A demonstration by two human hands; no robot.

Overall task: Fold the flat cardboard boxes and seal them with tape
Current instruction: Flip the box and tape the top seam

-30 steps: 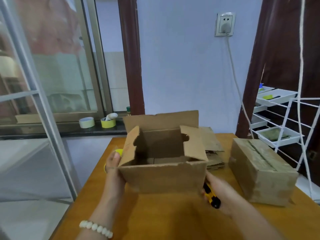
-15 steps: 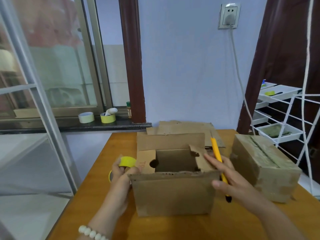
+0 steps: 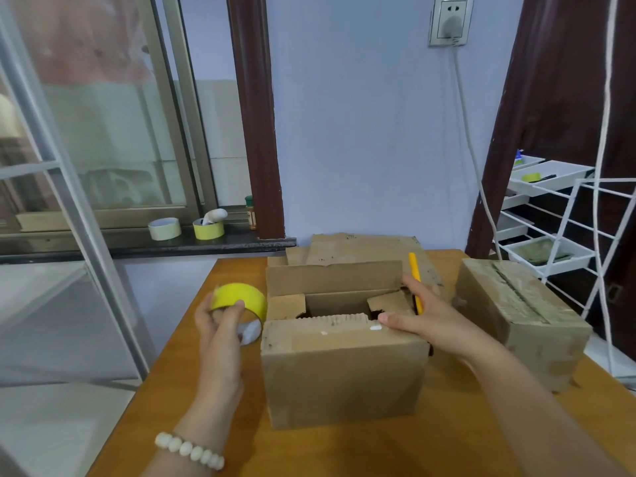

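Observation:
A brown cardboard box (image 3: pixel 344 370) stands on the wooden table (image 3: pixel 344 452) in front of me, its near flap folded partly inward and the far flap upright. My right hand (image 3: pixel 423 318) holds a yellow utility knife (image 3: pixel 415 282) and presses the near flap and right side flap down with its fingers. My left hand (image 3: pixel 220 321) grips a yellow tape roll (image 3: pixel 241 299) just left of the box, lifted off the table.
A taped box (image 3: pixel 519 318) sits at the right of the table. Flat cardboard (image 3: pixel 364 247) lies behind the open box. Two tape rolls (image 3: pixel 186 228) stand on the window sill. A white wire rack (image 3: pixel 564 235) stands at the right.
The near flap has folded further down over the opening under my right hand. My left hand has lifted the tape roll higher beside the box.

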